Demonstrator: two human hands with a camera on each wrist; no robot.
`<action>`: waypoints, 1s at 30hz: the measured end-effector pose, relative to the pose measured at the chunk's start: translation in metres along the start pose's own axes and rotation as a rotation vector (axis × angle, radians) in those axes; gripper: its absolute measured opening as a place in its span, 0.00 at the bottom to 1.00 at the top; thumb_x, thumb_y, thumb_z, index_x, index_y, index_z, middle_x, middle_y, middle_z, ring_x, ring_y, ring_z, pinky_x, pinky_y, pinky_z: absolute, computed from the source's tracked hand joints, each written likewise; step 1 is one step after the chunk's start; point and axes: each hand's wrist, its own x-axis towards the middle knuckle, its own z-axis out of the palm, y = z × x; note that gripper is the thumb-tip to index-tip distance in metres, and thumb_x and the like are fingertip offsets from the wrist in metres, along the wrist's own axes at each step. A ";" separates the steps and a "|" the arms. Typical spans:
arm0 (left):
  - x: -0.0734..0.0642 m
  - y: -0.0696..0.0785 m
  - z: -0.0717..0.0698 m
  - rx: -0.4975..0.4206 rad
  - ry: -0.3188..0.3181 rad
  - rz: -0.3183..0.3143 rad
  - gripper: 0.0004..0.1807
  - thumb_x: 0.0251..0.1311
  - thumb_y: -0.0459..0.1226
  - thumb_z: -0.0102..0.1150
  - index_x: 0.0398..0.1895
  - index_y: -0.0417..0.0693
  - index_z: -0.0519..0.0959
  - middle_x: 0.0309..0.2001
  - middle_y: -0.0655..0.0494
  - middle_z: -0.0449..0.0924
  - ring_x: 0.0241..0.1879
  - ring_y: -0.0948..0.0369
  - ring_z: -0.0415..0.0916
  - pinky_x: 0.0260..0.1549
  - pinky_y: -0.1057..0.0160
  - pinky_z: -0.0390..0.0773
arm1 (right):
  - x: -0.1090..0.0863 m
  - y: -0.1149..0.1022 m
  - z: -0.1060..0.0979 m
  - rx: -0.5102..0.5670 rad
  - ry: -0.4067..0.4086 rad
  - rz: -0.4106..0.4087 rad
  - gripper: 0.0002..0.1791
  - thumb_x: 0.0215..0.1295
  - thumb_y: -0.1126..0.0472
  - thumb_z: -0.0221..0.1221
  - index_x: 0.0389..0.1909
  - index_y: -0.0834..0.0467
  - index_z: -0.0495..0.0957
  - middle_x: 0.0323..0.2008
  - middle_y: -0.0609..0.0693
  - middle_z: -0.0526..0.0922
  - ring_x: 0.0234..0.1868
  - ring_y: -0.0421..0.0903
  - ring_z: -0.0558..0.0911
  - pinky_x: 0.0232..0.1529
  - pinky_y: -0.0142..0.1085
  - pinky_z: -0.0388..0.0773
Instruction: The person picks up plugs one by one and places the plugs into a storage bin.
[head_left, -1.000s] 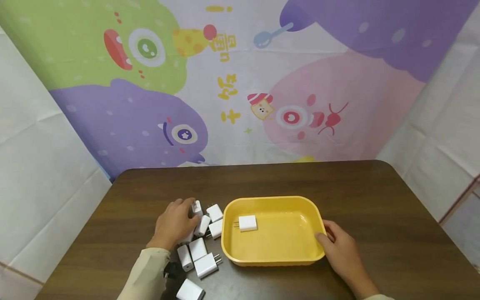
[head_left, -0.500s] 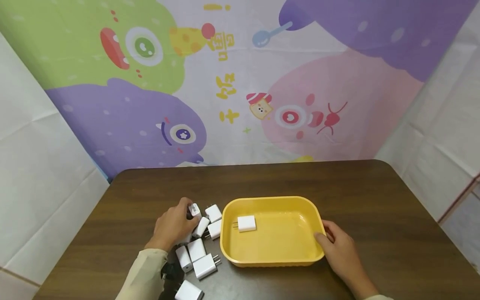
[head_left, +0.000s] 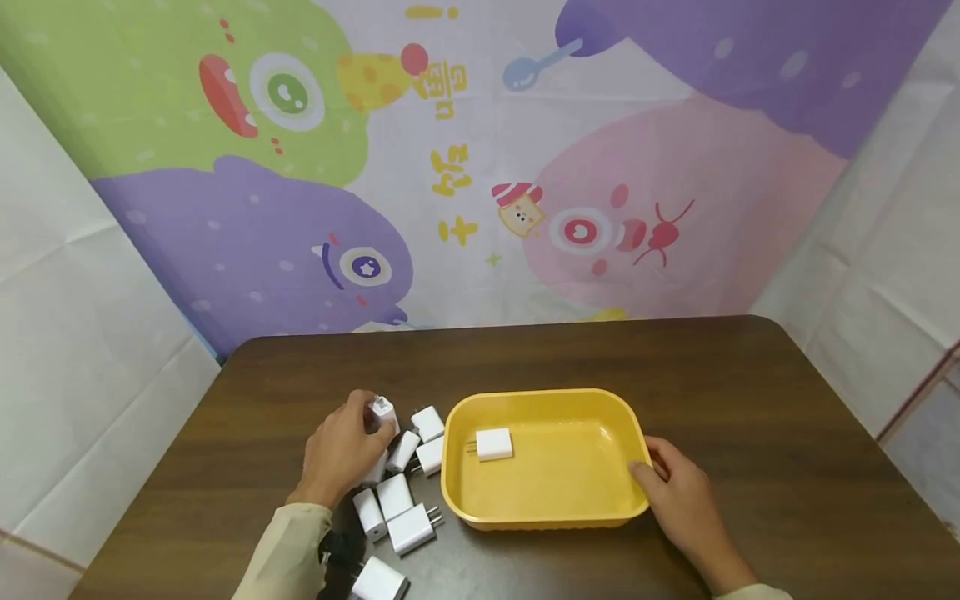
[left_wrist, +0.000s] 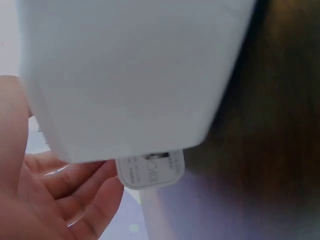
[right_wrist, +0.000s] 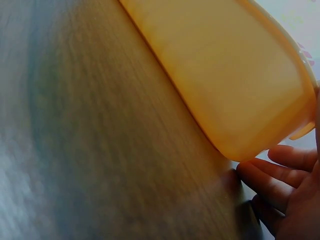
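A cartoon-printed backdrop (head_left: 480, 287) hangs behind the brown table (head_left: 757, 400), between white sheets (head_left: 97, 317).

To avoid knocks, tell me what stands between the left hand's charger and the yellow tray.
Other chargers lie on the table between them, then comes the left rim of the tray; nothing visible stands above those.

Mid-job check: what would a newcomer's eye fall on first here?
Probably the bright yellow tub on the brown table, gripped at its right end by the right hand. Next, the cartoon backdrop behind the table, and the white chargers left of the tub, where the left hand pinches one.
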 end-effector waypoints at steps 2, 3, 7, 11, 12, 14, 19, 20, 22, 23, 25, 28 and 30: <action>0.000 0.000 -0.001 -0.009 0.008 -0.005 0.26 0.61 0.50 0.60 0.57 0.45 0.73 0.40 0.54 0.82 0.37 0.53 0.80 0.37 0.44 0.76 | 0.000 0.000 -0.001 -0.006 -0.005 0.000 0.23 0.72 0.53 0.57 0.62 0.62 0.75 0.52 0.58 0.84 0.48 0.48 0.84 0.39 0.29 0.78; -0.001 0.000 0.000 -0.015 0.013 -0.007 0.26 0.61 0.50 0.60 0.57 0.45 0.73 0.40 0.54 0.82 0.38 0.53 0.80 0.37 0.44 0.76 | 0.000 -0.001 -0.001 -0.008 -0.011 0.006 0.23 0.73 0.52 0.57 0.62 0.61 0.75 0.52 0.58 0.84 0.48 0.48 0.84 0.39 0.29 0.78; -0.001 -0.001 0.001 -0.066 0.056 -0.002 0.27 0.62 0.49 0.60 0.59 0.44 0.73 0.42 0.51 0.81 0.38 0.53 0.79 0.38 0.45 0.76 | 0.000 -0.002 -0.002 -0.015 -0.017 0.019 0.24 0.72 0.51 0.57 0.62 0.61 0.75 0.53 0.57 0.83 0.49 0.48 0.84 0.40 0.30 0.78; 0.000 0.000 0.003 -0.132 0.128 0.059 0.26 0.60 0.46 0.63 0.58 0.43 0.73 0.42 0.50 0.78 0.38 0.54 0.76 0.38 0.50 0.76 | 0.000 -0.003 -0.001 -0.012 -0.013 0.022 0.24 0.73 0.51 0.57 0.62 0.60 0.75 0.52 0.56 0.84 0.47 0.47 0.84 0.40 0.30 0.78; 0.000 0.000 0.003 -0.145 0.146 0.079 0.25 0.60 0.45 0.64 0.58 0.43 0.73 0.42 0.50 0.77 0.38 0.54 0.75 0.38 0.51 0.76 | 0.001 -0.003 -0.001 -0.015 -0.010 0.020 0.24 0.72 0.51 0.57 0.62 0.60 0.75 0.52 0.56 0.84 0.47 0.47 0.84 0.40 0.30 0.78; 0.000 0.000 0.004 -0.159 0.178 0.118 0.24 0.58 0.42 0.65 0.56 0.44 0.74 0.42 0.50 0.75 0.38 0.55 0.74 0.37 0.53 0.75 | 0.001 -0.004 -0.001 -0.016 -0.007 0.017 0.23 0.72 0.52 0.57 0.62 0.61 0.75 0.52 0.57 0.84 0.47 0.47 0.84 0.40 0.30 0.78; -0.001 0.002 0.005 -0.176 0.222 0.189 0.24 0.55 0.39 0.67 0.55 0.45 0.76 0.41 0.50 0.73 0.35 0.57 0.72 0.34 0.55 0.73 | 0.000 -0.006 -0.001 -0.022 -0.010 0.018 0.23 0.73 0.52 0.57 0.62 0.61 0.75 0.52 0.56 0.84 0.47 0.46 0.84 0.40 0.30 0.78; -0.002 0.003 0.005 -0.177 0.222 0.194 0.24 0.55 0.40 0.68 0.56 0.45 0.77 0.41 0.50 0.72 0.34 0.57 0.71 0.34 0.55 0.72 | 0.000 -0.006 -0.001 -0.024 -0.010 0.018 0.23 0.73 0.52 0.57 0.62 0.61 0.75 0.52 0.56 0.84 0.46 0.46 0.84 0.40 0.30 0.78; -0.003 0.006 0.004 -0.177 0.214 0.198 0.25 0.56 0.41 0.68 0.56 0.44 0.77 0.40 0.50 0.72 0.32 0.58 0.70 0.33 0.56 0.72 | 0.000 -0.006 -0.001 -0.022 -0.010 0.019 0.23 0.73 0.52 0.57 0.62 0.61 0.75 0.51 0.57 0.84 0.46 0.46 0.84 0.39 0.30 0.78; -0.004 0.007 0.005 -0.176 0.208 0.198 0.25 0.56 0.41 0.68 0.57 0.44 0.77 0.40 0.50 0.71 0.32 0.58 0.69 0.32 0.56 0.71 | 0.000 -0.007 -0.002 -0.021 -0.010 0.019 0.23 0.73 0.52 0.57 0.62 0.62 0.75 0.51 0.57 0.84 0.46 0.46 0.84 0.39 0.30 0.78; -0.006 0.008 0.005 -0.174 0.199 0.201 0.25 0.57 0.42 0.68 0.56 0.43 0.78 0.40 0.49 0.71 0.31 0.58 0.68 0.32 0.57 0.71 | 0.000 -0.006 -0.002 -0.018 -0.012 0.020 0.23 0.73 0.53 0.57 0.62 0.62 0.75 0.52 0.57 0.84 0.46 0.46 0.84 0.39 0.29 0.78; -0.008 0.010 0.005 -0.170 0.198 0.213 0.24 0.57 0.42 0.68 0.56 0.42 0.79 0.41 0.48 0.72 0.32 0.58 0.68 0.33 0.56 0.71 | 0.000 -0.005 -0.001 -0.007 -0.016 0.019 0.23 0.73 0.53 0.56 0.62 0.62 0.74 0.52 0.58 0.83 0.47 0.47 0.84 0.39 0.29 0.78; -0.009 0.011 0.005 -0.167 0.199 0.219 0.24 0.57 0.42 0.68 0.56 0.43 0.79 0.41 0.48 0.72 0.32 0.58 0.68 0.32 0.56 0.71 | 0.000 -0.003 -0.001 0.006 -0.017 0.014 0.24 0.73 0.53 0.56 0.63 0.62 0.73 0.53 0.58 0.83 0.48 0.48 0.84 0.40 0.29 0.79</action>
